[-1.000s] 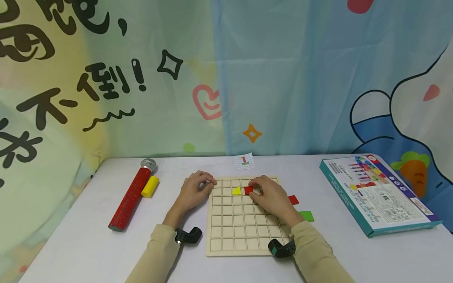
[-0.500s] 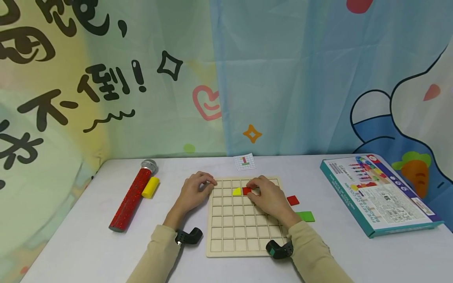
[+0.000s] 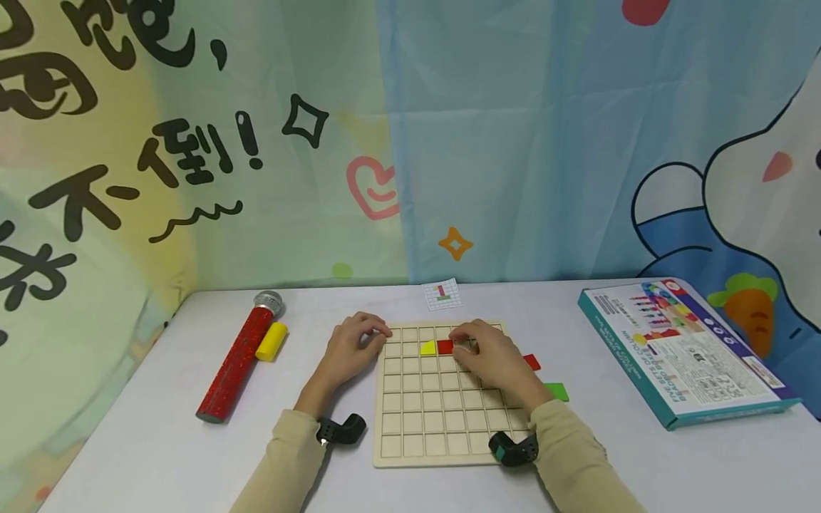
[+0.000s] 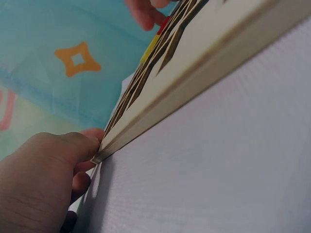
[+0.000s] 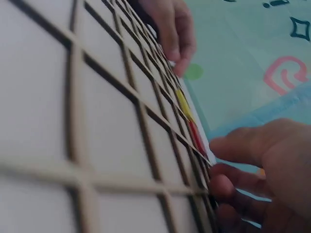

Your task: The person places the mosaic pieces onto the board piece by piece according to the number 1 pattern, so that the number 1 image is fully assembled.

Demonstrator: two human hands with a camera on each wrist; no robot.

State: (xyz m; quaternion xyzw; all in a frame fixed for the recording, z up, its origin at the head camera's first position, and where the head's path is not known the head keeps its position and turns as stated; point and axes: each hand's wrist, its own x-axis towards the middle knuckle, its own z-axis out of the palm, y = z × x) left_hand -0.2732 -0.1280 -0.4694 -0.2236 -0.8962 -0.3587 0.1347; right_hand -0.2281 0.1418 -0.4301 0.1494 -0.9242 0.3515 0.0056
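Observation:
A wooden grid board (image 3: pixel 423 422) lies on the white table. In one of its upper rows a yellow tile (image 3: pixel 428 348) and a red tile (image 3: pixel 445 347) sit side by side. My left hand (image 3: pixel 351 350) pinches the board's upper left corner, thumb and fingers around the edge in the left wrist view. Over the upper right part of the board, my right hand (image 3: pixel 492 358) has its fingertips just beside the red tile's right end. The right wrist view shows these fingers (image 5: pixel 238 145) loosely bent, with nothing pinched between them.
Right of the board lie another red tile (image 3: pixel 532 362) and a green tile (image 3: pixel 556 391), partly behind my right forearm. A small pattern card (image 3: pixel 442 293) is beyond the board. A red microphone (image 3: pixel 237 363) and yellow cylinder (image 3: pixel 272 341) lie left; a game box (image 3: pixel 686 356) lies right.
The red tile has slid left against the yellow one, pushed by my right hand. That hand has then drawn back slightly right, off the tile. My left hand stays at the corner.

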